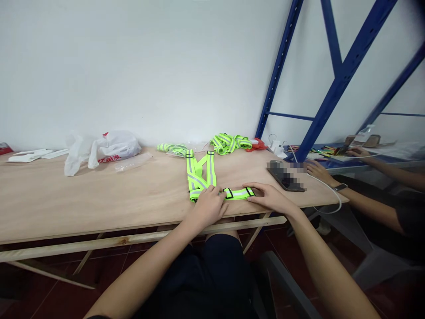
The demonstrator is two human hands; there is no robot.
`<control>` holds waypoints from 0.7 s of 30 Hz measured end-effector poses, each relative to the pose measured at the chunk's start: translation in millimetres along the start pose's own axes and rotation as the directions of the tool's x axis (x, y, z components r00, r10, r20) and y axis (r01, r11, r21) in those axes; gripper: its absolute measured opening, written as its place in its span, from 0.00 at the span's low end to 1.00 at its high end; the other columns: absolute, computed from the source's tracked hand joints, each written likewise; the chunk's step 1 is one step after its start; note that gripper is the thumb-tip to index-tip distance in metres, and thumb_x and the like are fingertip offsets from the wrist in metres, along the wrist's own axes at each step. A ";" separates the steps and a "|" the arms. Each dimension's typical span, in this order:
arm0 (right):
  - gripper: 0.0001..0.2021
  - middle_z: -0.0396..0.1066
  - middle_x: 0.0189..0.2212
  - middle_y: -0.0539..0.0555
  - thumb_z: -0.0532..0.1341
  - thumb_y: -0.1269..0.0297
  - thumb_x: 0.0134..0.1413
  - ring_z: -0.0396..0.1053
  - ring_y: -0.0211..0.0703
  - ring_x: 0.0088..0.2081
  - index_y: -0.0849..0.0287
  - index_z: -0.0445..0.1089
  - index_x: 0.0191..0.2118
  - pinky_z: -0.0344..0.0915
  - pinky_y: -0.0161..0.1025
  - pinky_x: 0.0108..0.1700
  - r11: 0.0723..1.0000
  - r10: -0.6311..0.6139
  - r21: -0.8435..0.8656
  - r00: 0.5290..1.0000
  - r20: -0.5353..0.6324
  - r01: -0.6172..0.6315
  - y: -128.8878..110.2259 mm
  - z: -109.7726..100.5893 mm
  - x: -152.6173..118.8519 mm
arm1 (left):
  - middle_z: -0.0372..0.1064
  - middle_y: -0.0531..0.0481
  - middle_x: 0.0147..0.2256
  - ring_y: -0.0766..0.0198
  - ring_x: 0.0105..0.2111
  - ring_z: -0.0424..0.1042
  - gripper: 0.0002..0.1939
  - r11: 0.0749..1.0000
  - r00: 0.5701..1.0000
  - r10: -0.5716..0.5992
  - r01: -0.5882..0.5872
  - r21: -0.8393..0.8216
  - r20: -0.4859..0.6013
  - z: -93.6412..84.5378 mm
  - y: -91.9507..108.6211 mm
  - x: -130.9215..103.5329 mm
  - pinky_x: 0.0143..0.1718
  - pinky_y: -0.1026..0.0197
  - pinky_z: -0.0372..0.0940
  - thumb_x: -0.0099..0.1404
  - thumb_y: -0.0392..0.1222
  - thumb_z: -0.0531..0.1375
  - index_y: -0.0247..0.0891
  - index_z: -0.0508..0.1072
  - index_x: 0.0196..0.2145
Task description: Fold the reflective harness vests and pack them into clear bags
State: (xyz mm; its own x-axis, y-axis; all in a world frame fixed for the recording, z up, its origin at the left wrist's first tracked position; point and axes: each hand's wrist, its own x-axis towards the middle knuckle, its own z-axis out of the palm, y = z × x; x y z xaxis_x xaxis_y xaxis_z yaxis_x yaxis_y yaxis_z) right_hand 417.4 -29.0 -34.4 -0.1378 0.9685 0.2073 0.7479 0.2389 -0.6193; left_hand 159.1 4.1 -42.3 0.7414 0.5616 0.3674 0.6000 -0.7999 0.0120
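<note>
A neon yellow-green reflective harness with grey stripes and black buckles lies on the wooden table near its front edge. Its shoulder straps point toward the wall, and a belt strap runs out to the right. My left hand rests on the lower part of the harness, fingers bent over the strap beside a black buckle. At the strap's right end, my right hand has its thumb and fingers around the end by another buckle.
Behind lie a bundled green harness, a bagged one and a white plastic bag. A phone is at the right, near a blue metal frame. Another person's hand is beyond it.
</note>
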 end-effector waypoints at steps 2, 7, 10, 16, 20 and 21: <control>0.25 0.75 0.50 0.57 0.66 0.52 0.50 0.71 0.53 0.48 0.56 0.75 0.53 0.66 0.49 0.56 0.999 0.007 0.046 0.999 -0.032 -0.006 0.0 -0.6 -0.6 | 0.71 0.39 0.49 0.48 0.49 0.67 0.18 0.998 1.000 -0.023 0.022 0.066 0.017 -1.8 8.6 -6.2 0.48 0.48 0.63 0.73 0.44 0.53 0.33 0.70 0.55; 0.26 0.75 0.37 0.54 0.69 0.51 0.48 0.67 0.42 0.33 0.58 0.75 0.51 0.70 0.41 0.37 0.980 -0.003 0.194 0.982 -0.187 0.040 1.8 3.8 2.4 | 0.69 0.36 0.51 0.45 0.49 0.66 0.18 0.983 0.990 -0.141 0.137 0.124 0.024 -6.4 18.9 -15.9 0.44 0.46 0.64 0.73 0.44 0.52 0.36 0.71 0.55; 0.26 0.72 0.33 0.53 0.70 0.52 0.47 0.66 0.41 0.32 0.59 0.75 0.51 0.68 0.39 0.33 0.934 -0.054 0.330 0.966 -0.254 0.139 -4.8 8.3 6.0 | 0.69 0.37 0.49 0.45 0.48 0.66 0.15 0.984 0.989 -0.146 0.142 0.112 0.035 -9.6 18.3 -18.4 0.44 0.47 0.65 0.71 0.45 0.55 0.35 0.74 0.50; 0.28 0.71 0.37 0.54 0.70 0.57 0.48 0.67 0.41 0.34 0.58 0.70 0.56 0.70 0.38 0.33 0.843 -0.097 0.504 0.975 -0.201 0.188 -49.5 15.4 13.2 | 0.67 0.35 0.46 0.46 0.46 0.67 0.15 0.985 0.990 -0.138 0.136 0.106 0.010 -9.6 17.5 -22.2 0.45 0.48 0.66 0.70 0.44 0.55 0.32 0.74 0.46; 0.28 0.71 0.42 0.55 0.69 0.61 0.47 0.66 0.39 0.34 0.57 0.70 0.56 0.69 0.38 0.35 0.827 -0.196 0.513 0.973 -0.119 0.229 -88.0 29.0 35.3 | 0.69 0.34 0.45 0.45 0.47 0.67 0.16 0.990 0.993 -0.117 0.116 0.086 0.007 -7.3 15.4 -23.2 0.47 0.47 0.65 0.70 0.45 0.55 0.31 0.75 0.45; 0.28 0.71 0.44 0.55 0.69 0.61 0.46 0.64 0.37 0.32 0.57 0.70 0.55 0.68 0.37 0.34 0.826 -0.223 0.512 0.971 -0.089 0.237 -96.3 35.2 43.8 | 0.69 0.33 0.46 0.45 0.47 0.67 0.17 0.990 0.993 -0.118 0.118 0.082 0.002 -6.7 14.9 -23.6 0.48 0.47 0.65 0.70 0.45 0.55 0.30 0.75 0.46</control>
State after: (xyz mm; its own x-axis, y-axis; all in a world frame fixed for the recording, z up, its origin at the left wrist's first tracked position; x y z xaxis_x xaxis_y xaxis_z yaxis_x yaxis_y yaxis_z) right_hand 316.6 -7.0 7.7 -0.2429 0.8805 0.4071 0.2529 0.4626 -0.8498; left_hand 148.6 -22.5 -44.5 0.6659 0.6525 0.3617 0.7055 -0.7084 -0.0210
